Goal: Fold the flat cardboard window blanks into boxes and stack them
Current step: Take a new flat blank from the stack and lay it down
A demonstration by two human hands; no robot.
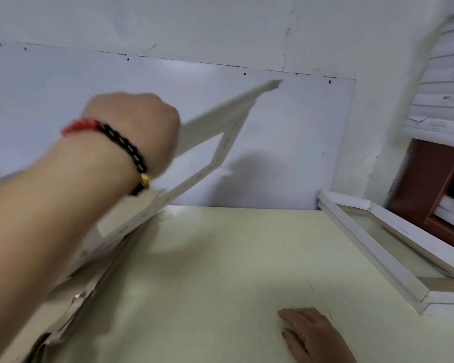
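My left hand (pixel 139 127), with a red and black bracelet on the wrist, grips a flat white cardboard window blank (pixel 220 132) and holds it tilted up off the pile of blanks (pixel 95 247) at the left. The blank's far corner points up toward the wall, and its cut-out window shows the wall behind. My right hand (pixel 312 334) rests flat on the pale table (pixel 220 258) near the front edge, holding nothing. Two folded window boxes (pixel 378 247) lie stacked at the right edge of the table.
A white wall panel stands behind the table. Torn brown wrapping paper (pixel 63 318) lies under the pile at the left. At the right, a tall stack of white flat blanks (pixel 446 82) sits above a brown cabinet (pixel 430 179).
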